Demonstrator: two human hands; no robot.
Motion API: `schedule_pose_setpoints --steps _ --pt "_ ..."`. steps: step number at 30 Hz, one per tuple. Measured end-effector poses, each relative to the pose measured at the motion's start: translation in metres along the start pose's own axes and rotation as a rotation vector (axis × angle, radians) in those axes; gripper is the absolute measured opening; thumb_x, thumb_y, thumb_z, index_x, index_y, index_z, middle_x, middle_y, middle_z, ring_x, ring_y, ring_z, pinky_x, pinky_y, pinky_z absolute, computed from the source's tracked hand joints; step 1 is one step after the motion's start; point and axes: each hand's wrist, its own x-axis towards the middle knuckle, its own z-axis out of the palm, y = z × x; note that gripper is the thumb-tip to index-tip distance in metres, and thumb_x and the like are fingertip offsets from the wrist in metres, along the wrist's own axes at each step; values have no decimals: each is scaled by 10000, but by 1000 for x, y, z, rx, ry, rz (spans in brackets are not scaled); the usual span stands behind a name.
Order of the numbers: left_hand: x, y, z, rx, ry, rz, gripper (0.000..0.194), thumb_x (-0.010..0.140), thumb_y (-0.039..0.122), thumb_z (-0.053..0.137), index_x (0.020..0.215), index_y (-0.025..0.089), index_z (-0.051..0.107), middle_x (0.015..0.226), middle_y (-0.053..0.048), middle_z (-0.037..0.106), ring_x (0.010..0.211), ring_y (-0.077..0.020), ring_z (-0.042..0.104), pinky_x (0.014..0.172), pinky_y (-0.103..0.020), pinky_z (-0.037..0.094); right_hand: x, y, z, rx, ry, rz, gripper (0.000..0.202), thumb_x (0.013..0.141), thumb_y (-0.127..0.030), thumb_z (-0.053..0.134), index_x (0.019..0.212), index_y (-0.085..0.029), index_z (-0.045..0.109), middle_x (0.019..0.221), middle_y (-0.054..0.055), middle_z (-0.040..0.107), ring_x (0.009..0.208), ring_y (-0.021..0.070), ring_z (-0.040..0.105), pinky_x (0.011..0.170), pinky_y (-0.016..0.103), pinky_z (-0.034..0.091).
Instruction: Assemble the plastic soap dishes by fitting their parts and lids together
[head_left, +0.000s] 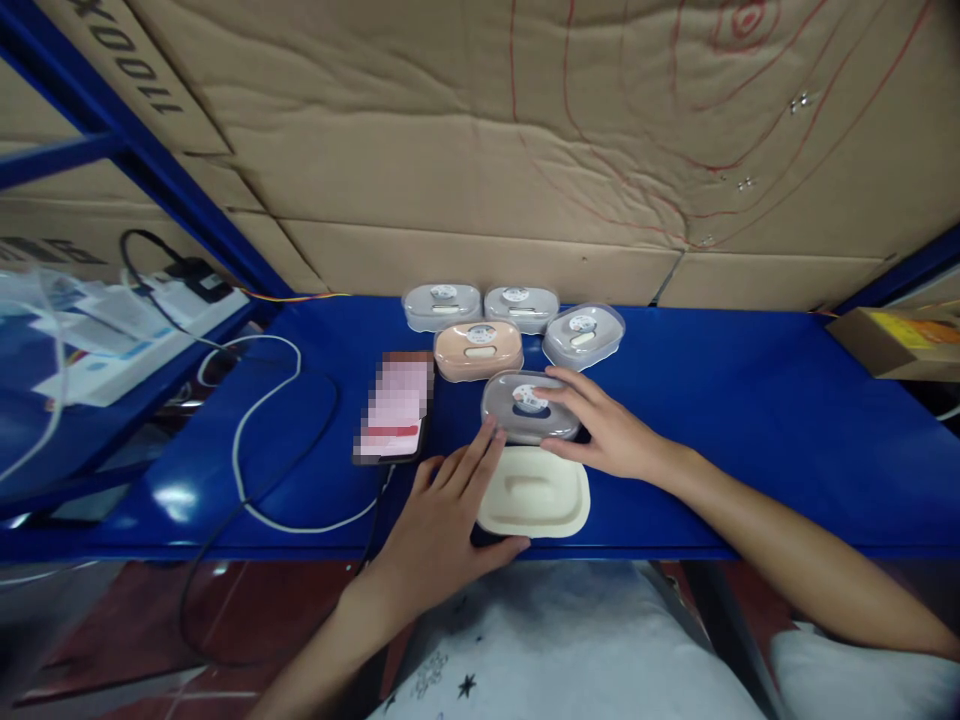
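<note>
While left hand (446, 510) splays, right hand (607, 430) arches

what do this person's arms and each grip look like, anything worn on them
The left forearm and right forearm are bare, with no watch or bracelet showing. The left grip and right grip are ungloved hands, without visible rings.

I see a blue surface (735, 420) on my feed, with creased cardboard (397, 130) walling its back edge, marked by red curved lines. Blue posts (165, 175) slant up beyond the surface's two ends. Below it I make out reddish floor (262, 600); light glares off its left front.
</note>
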Motion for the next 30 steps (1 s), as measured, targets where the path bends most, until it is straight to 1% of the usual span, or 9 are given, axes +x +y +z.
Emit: schedule_pose_setpoints --steps 3,7,12,15,17,19,23,27,30 --pt "2 0 -1 17 8 -10 1180 922 622 718 1718 209 -48 1753 -251 279 1484 -427 495 1105 -575 428 -1 1 1 0 9 -10 601 1020 -476 663 1543 -257 463 1698 190 350 1587 345 376 1240 592 423" --pt "4 -3 -2 -11 10 -1 1087 944 630 690 1717 245 30 1766 -220 268 1494 -429 482 1119 -583 420 -1 4 3 1 9 23 641 992 -472 702 1550 -281 451 1716 184 335 1604 371 340 1231 632 415" --pt "3 -5 -3 -76 5 -17 980 971 609 672 1695 280 99 1771 -228 240 1550 -436 407 1144 -631 419 2 8 0 44 87 66 636 924 -459 775 1481 -272 531 1644 170 440 1550 361 430 1240 605 407" --pt "1 -5 -2 -121 64 -50 989 948 560 731 1674 282 120 1775 -244 178 1585 -458 333 1168 -667 413 2 4 -11 67 146 63 633 913 -465 780 1471 -296 534 1577 143 511 1501 354 487 1230 595 418" --pt "1 -5 -1 -149 121 -56 1002 925 520 775 1656 274 136 1766 -258 157 1584 -467 327 1181 -677 414 0 -2 -20 93 119 34 637 910 -472 780 1469 -306 523 1538 131 528 1482 351 498 1222 578 430" --pt "0 -5 1 -179 175 -49 989 917 479 797 1641 271 157 1750 -265 163 1573 -462 350 1192 -670 421 -3 -11 -28 106 51 4 660 904 -477 785 1471 -298 499 1512 137 512 1473 345 493 1214 551 445" --pt "1 -7 3 -238 287 -42 953 948 388 777 1643 283 134 1727 -257 204 1601 -423 316 1231 -632 410 -11 -30 -29 95 -83 -29 820 863 -467 823 1542 -271 407 1495 154 470 1460 339 484 1198 512 483" --pt "0 -8 4 -231 237 -62 997 962 413 757 1674 311 66 1726 -236 287 1581 -428 361 1207 -675 417 -17 -44 -16 35 -153 8 899 857 -507 823 1604 -284 375 1514 158 448 1403 346 533 1123 505 560" --pt "0 -9 4 -220 191 -80 968 982 427 727 1683 311 69 1716 -221 337 1553 -420 411 1195 -681 421 -20 -49 -6 -37 -140 27 884 866 -548 805 1602 -277 399 1519 176 439 1338 370 582 1042 530 609"
